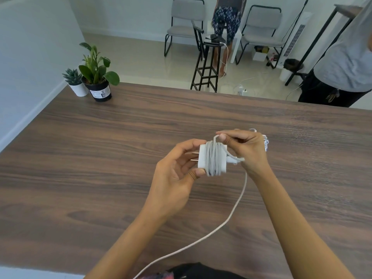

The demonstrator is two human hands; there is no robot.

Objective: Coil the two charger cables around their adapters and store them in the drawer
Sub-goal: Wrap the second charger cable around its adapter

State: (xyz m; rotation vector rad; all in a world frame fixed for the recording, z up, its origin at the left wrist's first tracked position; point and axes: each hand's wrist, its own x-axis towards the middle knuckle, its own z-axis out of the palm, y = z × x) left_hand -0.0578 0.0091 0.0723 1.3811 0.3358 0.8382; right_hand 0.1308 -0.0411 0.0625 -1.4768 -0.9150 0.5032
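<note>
A white charger adapter with two metal prongs pointing left is held above the wooden table. Several turns of its white cable wrap its middle. My left hand grips the adapter by its prong end, thumb below and fingers above. My right hand pinches a loop of the cable over the adapter's top. The loose cable trails down across the table toward my body. A second white charger lies mostly hidden behind my right hand. No drawer is in view.
Two potted plants stand at the table's far left corner. A person in a grey shirt stands at the far right edge. Beyond the table are a black stool, two chairs and another person.
</note>
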